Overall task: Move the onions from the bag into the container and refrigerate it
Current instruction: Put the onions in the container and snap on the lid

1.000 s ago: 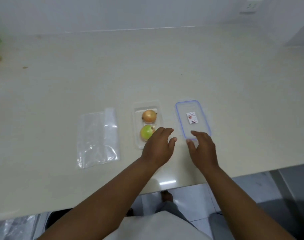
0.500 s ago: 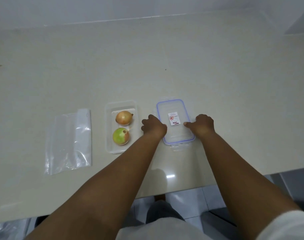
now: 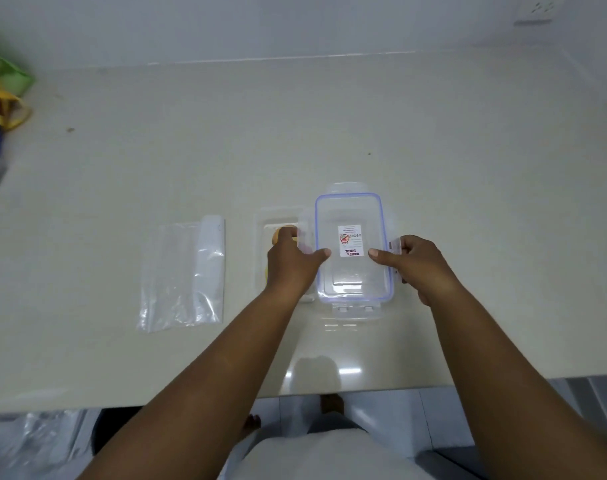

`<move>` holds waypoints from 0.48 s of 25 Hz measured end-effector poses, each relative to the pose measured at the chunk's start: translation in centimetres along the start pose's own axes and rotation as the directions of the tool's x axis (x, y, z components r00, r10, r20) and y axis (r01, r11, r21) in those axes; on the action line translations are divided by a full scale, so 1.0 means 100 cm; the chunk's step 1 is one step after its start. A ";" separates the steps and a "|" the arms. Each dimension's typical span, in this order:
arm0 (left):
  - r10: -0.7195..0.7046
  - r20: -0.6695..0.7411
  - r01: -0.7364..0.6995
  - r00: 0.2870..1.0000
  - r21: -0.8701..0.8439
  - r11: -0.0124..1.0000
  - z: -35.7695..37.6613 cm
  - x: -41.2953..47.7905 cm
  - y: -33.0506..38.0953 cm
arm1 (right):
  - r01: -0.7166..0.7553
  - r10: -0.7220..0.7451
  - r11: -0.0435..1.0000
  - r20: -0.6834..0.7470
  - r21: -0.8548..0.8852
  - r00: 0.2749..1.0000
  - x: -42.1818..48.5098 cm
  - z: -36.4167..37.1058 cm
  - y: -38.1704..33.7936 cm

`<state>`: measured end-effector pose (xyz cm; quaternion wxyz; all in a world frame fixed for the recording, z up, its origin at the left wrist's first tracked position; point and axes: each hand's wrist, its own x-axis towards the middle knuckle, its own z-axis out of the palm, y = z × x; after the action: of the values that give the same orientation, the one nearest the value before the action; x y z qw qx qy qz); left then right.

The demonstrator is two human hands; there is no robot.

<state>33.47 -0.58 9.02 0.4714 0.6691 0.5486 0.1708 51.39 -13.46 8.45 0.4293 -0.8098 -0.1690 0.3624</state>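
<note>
A: Status on the lid (image 3: 352,247)?
B: Both hands are on it. Left hand (image 3: 291,261) grips the left long edge, thumb on top. Right hand (image 3: 416,263) mirrors it on the right edge. The lid looks lifted just off the desk (image 3: 433,150), blue seal showing, label readable through it.
A: Why the two-sided grip?
B: It keeps the lid level and square, so my guess is it gets lined up over the container (image 3: 277,220).
A: Where's that?
B: Just left of the lid, partly behind the left hand. One onion (image 3: 281,233) peeks out at the knuckles; the rest of the contents are hidden.
A: Bag?
B: The clear bag (image 3: 184,275) lies flat further left and looks empty. So the transfer reads as done, with closing and the fridge remaining.
A: Risk?
B: Latch flaps hang loose and could catch on the rim.
</note>
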 end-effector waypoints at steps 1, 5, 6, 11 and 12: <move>-0.012 -0.021 0.012 1.000 -0.002 1.000 -0.015 0.003 -0.006 | 0.025 -0.025 1.000 0.007 -0.001 1.000 -0.003 0.015 -0.008; -0.067 -0.076 0.068 0.995 0.007 0.998 -0.060 0.018 -0.030 | 0.015 -0.015 1.000 -0.012 -0.017 1.000 -0.006 0.073 -0.027; -0.077 -0.079 0.078 0.994 0.016 0.997 -0.068 0.022 -0.036 | 0.005 -0.007 0.998 -0.025 -0.061 1.000 -0.008 0.086 -0.030; -0.135 -0.042 0.138 0.990 0.074 0.988 -0.075 0.038 -0.054 | 0.005 -0.026 0.978 -0.098 -0.207 0.995 -0.004 0.117 -0.034; -0.143 -0.040 0.146 0.989 0.073 0.987 -0.074 0.041 -0.054 | 0.004 -0.028 0.976 -0.106 -0.219 0.994 -0.002 0.118 -0.036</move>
<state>26.20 6.10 7.09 0.4474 0.6418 0.6098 0.1269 42.75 -4.79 7.16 0.3490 -0.8692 -0.1908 0.2937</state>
